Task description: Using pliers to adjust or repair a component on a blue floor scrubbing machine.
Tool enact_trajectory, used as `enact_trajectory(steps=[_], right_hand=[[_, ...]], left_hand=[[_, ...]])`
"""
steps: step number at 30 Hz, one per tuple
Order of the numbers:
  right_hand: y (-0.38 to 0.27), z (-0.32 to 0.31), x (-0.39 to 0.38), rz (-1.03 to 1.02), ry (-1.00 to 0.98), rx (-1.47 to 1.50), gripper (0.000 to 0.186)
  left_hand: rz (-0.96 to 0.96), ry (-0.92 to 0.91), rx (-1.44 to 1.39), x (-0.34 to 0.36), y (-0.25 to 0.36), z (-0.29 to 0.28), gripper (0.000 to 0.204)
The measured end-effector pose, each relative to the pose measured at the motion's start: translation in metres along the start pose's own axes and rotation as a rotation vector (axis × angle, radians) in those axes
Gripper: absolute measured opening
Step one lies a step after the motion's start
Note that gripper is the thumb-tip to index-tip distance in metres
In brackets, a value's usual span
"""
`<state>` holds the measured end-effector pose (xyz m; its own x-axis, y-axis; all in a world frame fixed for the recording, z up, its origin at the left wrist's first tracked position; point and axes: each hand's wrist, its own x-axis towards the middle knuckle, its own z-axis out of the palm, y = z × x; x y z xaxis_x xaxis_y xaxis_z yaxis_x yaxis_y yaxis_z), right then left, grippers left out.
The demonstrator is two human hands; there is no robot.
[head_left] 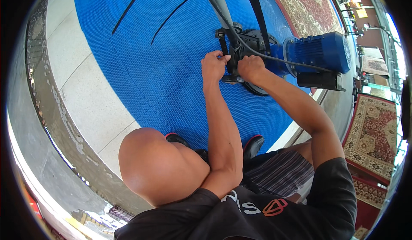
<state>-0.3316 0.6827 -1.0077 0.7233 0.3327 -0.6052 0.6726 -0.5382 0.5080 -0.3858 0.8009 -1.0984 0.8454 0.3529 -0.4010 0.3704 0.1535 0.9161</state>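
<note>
A blue textured mat point(159, 81) fills the middle of the floor, and a rotary floor machine point(256, 39) stands near its right edge, its blue ribbed motor point(319, 51) jutting sideways toward that edge. A grey handle pole point(219, 9) comes down to the black base, a black cable point(279, 59) crosses in front of the motor, and a small black wheel point(232, 79) sits at the base's near side. If the base were pushed hard, it might roll or tip, probably because of the motor's lopsided weight; a pole joint working loose could pinch fingers, and the cable (slack, close to the right wrist) might snag. The pole's foot lies between the two hands, just above the wheel: the left hand point(213, 67) has thumb and fingers together at its left side, the right hand point(251, 67) is curled against its right; whether either grips anything, I cannot tell.
</note>
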Motion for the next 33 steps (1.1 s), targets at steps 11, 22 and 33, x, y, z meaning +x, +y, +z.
enact_trajectory(steps=[11,22,33], right_hand=[[0.032,0.018,-0.006,-0.132,0.050,0.153,0.020],[0.057,0.054,-0.002,-0.170,0.104,0.296,0.027],[0.077,0.091,0.015,-0.242,0.235,0.376,0.028]], left_hand=[[-0.012,-0.027,-0.004,-0.002,0.004,-0.003,0.024],[-0.027,-0.044,0.026,-0.003,0.007,-0.004,0.024],[-0.017,-0.021,0.003,-0.010,0.018,-0.004,0.026]])
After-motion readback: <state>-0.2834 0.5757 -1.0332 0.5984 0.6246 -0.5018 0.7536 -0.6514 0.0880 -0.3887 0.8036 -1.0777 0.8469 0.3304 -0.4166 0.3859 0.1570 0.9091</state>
